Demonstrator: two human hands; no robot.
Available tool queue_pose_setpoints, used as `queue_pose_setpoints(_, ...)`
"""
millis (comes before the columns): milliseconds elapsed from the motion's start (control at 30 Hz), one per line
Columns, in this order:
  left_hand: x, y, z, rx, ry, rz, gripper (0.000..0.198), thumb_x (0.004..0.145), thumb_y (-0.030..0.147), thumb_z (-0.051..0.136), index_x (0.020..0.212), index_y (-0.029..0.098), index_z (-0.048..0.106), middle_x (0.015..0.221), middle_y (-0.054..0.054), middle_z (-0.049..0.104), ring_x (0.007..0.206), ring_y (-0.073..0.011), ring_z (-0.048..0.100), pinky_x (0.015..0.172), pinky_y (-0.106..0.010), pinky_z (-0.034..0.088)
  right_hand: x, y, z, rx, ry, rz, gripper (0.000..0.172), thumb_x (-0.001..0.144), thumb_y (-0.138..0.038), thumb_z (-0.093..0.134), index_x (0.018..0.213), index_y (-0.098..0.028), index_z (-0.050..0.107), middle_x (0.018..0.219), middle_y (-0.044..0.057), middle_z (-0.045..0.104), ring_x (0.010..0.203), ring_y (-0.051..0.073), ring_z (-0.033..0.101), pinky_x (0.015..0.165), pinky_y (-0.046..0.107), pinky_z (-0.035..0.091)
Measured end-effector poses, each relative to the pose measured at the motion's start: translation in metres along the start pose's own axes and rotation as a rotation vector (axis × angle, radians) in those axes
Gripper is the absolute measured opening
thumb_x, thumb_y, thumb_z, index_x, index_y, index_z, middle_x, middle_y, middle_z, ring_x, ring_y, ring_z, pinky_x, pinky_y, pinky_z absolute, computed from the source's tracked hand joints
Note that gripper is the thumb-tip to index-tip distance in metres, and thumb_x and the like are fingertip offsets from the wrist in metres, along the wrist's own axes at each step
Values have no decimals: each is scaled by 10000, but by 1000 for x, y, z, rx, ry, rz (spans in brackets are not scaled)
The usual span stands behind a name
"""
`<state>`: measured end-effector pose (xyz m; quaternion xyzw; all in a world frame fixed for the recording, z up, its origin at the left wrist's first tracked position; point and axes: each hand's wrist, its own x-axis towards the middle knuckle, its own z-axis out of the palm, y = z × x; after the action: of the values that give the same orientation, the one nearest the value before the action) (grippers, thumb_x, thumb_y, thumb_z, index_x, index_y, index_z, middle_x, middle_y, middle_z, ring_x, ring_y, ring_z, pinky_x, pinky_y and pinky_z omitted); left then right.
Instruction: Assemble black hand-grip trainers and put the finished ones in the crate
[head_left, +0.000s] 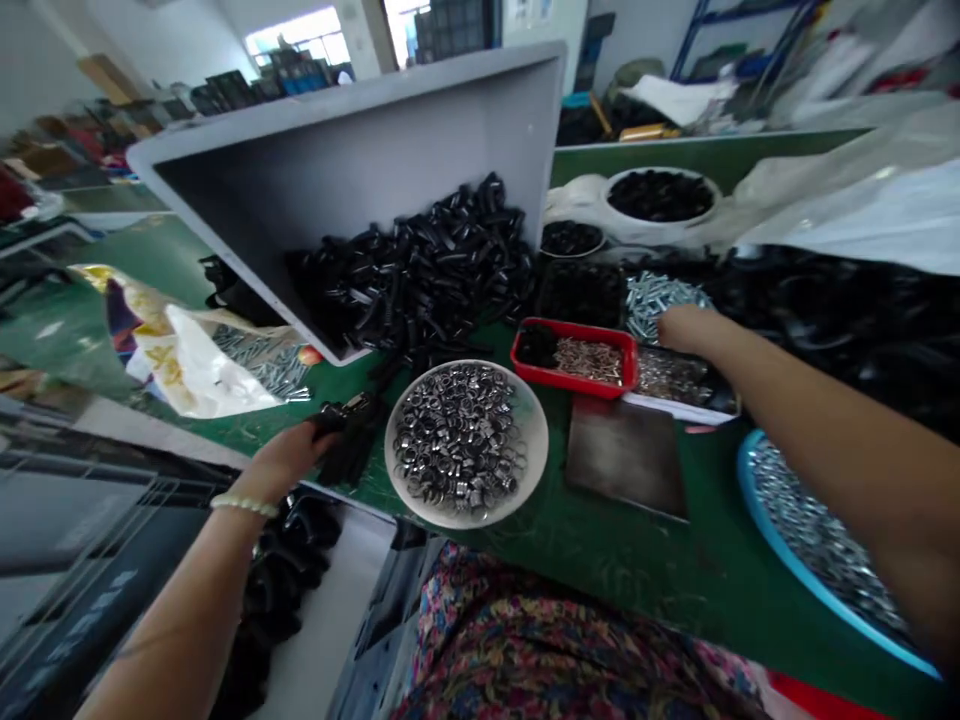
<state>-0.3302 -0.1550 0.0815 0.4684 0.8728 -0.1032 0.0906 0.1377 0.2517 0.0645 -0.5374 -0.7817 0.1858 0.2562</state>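
Observation:
My left hand is at the table's left front edge, its fingers closed round a black plastic part with a shiny metal bit on it. More black parts lie just beneath. Over on the right, my right hand dips into a heap of silvery screws. Its fingers are bunched downward, and whatever lies between the fingertips is hidden. Between the hands stands a round white bowl of metal ring clamps. A red tray of small copper-coloured pieces sits left of my right hand.
A grey crate, tipped on its side, spills black plastic parts. To its left is a plastic bag with screws. A blue basin of metal pieces is under my right forearm. A dark metal plate lies on the green table.

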Motion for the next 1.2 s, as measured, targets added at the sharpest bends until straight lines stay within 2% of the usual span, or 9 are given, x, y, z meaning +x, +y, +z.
queue_pose_setpoints(100, 9, 38, -40, 205, 382, 86, 529, 891, 527, 384, 1095, 93, 607, 1041, -200, 647, 950, -348, 623, 784, -422, 481, -22, -3, -21, -114, 7, 75, 299, 678, -87, 651, 447, -147, 471, 564, 41, 528, 770, 183, 615, 732, 348, 393)
queue_pose_setpoints(167, 25, 101, -69, 78, 527, 275, 476, 921, 484, 357, 1162, 143, 587, 1061, -148, 647, 969, -289, 620, 831, -378, 472, -45, -16, -29, -85, -13, 88, 145, 697, -155, 636, 581, -146, 548, 590, 21, 556, 691, 152, 598, 673, 295, 404)
queue_pose_setpoints(267, 67, 229, -96, -171, 356, 641, 343, 924, 404, 409, 1075, 191, 631, 1057, -77, 672, 970, -198, 625, 863, -276, 453, -96, -46, -27, 267, -78, 115, 133, 772, -284, 566, 713, -166, 576, 565, -14, 564, 527, 123, 528, 541, 247, 405)
queue_pose_setpoints(367, 114, 338, -101, -228, 212, 569, 300, 910, 335, 458, 1101, 167, 615, 1108, -107, 667, 1047, -196, 609, 885, -260, 437, -159, -69, -24, 513, -77, 115, 289, 828, -398, 504, 647, -178, 556, 563, -8, 549, 546, 128, 522, 542, 243, 410)
queue_pose_setpoints(467, 139, 394, -96, -214, 153, 515, 327, 863, 280, 525, 1115, 86, 600, 1103, -205, 657, 1044, -262, 621, 860, -322, 459, -218, -72, -24, 572, -11, 170, 244, 820, -394, 521, 784, -173, 619, 627, -5, 565, 588, 136, 531, 552, 241, 411)
queue_pose_setpoints(633, 157, 412, -88, -209, 106, 497, 329, 809, 179, 525, 1102, 47, 594, 1109, -279, 632, 1053, -350, 612, 854, -434, 463, -263, -53, -23, 640, 131, 282, 181, 826, -320, 516, 896, -176, 599, 684, -3, 569, 599, 134, 523, 544, 240, 397)
queue_pose_setpoints(1000, 158, 398, -86, -478, 141, 566, 306, 766, 155, 512, 1048, 101, 616, 1075, -223, 656, 1059, -354, 609, 882, -442, 459, -258, -74, -25, 555, 302, 103, 124, 793, -240, 550, 906, -227, 597, 689, -5, 587, 628, 164, 567, 551, 267, 436)
queue_pose_setpoints(1100, 135, 396, -84, -611, 162, 605, 375, 819, 195, 483, 1173, 92, 549, 1149, -197, 634, 1099, -286, 602, 925, -389, 466, -257, -78, -28, 527, 392, 80, 113, 792, -238, 557, 903, -236, 579, 710, -1, 607, 653, 175, 590, 591, 293, 474)
queue_pose_setpoints(1200, 79, 391, -71, -1076, -137, 722, 382, 821, 205, 523, 1195, 130, 546, 1081, -110, 681, 983, -187, 658, 883, -292, 510, -247, -81, -27, 497, 452, 23, 104, 797, -247, 564, 899, -242, 577, 765, 11, 643, 689, 180, 608, 639, 309, 497)
